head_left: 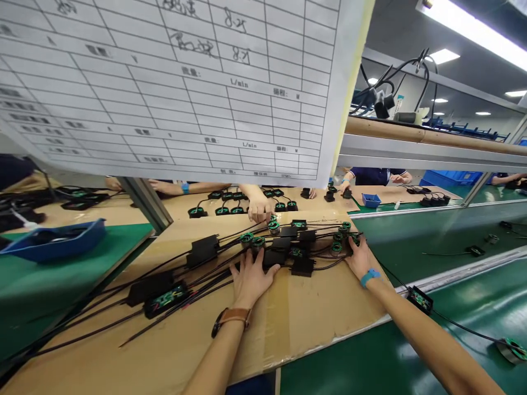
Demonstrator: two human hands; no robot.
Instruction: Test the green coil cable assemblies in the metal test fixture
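Head view: I see my left hand [250, 277] resting flat and released on black rectangular plastic modules [284, 253] with green wound coils [247, 238], mid-board on the brown cardboard sheet [313, 312]. My right hand [359, 257] cups the cluster's right edge, gripping nothing. Units appear gathered; the left ones [164, 296] remain spread.
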